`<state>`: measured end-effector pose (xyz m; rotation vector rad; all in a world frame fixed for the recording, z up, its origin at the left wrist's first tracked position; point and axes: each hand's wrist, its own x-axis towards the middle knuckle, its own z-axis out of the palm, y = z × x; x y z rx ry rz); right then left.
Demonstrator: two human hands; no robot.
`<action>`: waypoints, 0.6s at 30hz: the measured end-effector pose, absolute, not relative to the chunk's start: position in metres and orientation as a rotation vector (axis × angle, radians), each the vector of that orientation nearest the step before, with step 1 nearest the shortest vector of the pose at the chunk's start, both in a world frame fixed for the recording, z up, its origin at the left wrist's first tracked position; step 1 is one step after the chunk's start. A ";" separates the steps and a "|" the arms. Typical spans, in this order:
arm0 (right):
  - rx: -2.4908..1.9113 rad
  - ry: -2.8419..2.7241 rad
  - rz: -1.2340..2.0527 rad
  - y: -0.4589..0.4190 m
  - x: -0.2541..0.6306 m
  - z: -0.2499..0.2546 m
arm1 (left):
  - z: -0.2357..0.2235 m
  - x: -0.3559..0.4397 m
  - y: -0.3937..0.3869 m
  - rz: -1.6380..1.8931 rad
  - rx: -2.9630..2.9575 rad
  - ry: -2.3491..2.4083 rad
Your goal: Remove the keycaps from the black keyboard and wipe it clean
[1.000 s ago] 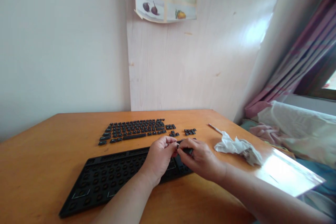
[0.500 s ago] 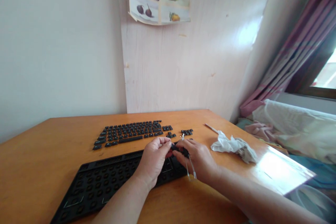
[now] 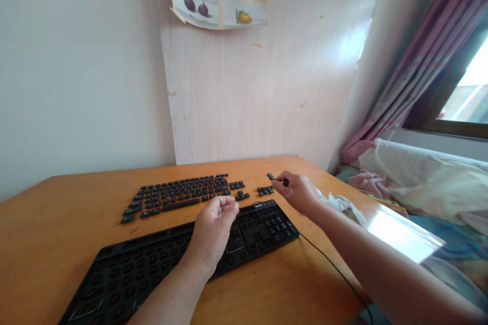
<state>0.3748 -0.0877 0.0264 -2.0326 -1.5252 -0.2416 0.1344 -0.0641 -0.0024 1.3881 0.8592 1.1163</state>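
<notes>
A black computer keyboard (image 3: pixel 263 237) lies on the table with many of its keycaps off. My left hand (image 3: pixel 213 228) hovers above its middle, thumb and fingers pinched together with nothing visible between them. Beyond the keyboard's right end, my right hand (image 3: pixel 299 192) pinches a dark keycap (image 3: pixel 270 176) at its fingertips. A keycap puller (image 3: pixel 288 192) with thin wire loops is tucked in the same hand, its dark handle partly hidden. Just left of that hand lies a small group of loose keycaps (image 3: pixel 263 192).
Several rows of loose keycaps (image 3: pixel 179 193) lie behind the keyboard. A crumpled white cloth (image 3: pixel 345 207) rests at right, near a shiny flat sheet (image 3: pixel 404 233). The keyboard's cable (image 3: pixel 331 261) runs over the front edge of the wooden table (image 3: pixel 274 284).
My right hand has moved away from my left, up and right toward the small keycap group, carrying the keycap and puller. My left hand stays over the keyboard. The view has shifted slightly.
</notes>
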 end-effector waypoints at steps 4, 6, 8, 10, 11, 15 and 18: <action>-2.216 -1.398 -0.225 -0.073 0.412 0.011 | 0.000 0.133 -0.062 1.175 1.442 0.904; -2.254 -1.375 -0.210 -0.072 0.421 -0.001 | 0.000 0.132 -0.060 1.182 1.493 0.920; -2.283 -1.369 -0.202 -0.072 0.425 -0.011 | -0.003 0.130 -0.058 1.174 1.559 0.934; -2.314 -1.374 -0.200 -0.072 0.428 -0.018 | -0.006 0.130 -0.056 1.163 1.623 0.947; -2.328 -1.379 -0.198 -0.072 0.429 -0.020 | -0.008 0.130 -0.056 1.157 1.650 0.954; -2.368 -1.423 -0.177 -0.069 0.431 -0.024 | -0.010 0.131 -0.057 1.141 1.697 0.960; -2.385 -1.456 -0.167 -0.067 0.429 -0.025 | -0.008 0.132 -0.059 1.130 1.718 0.951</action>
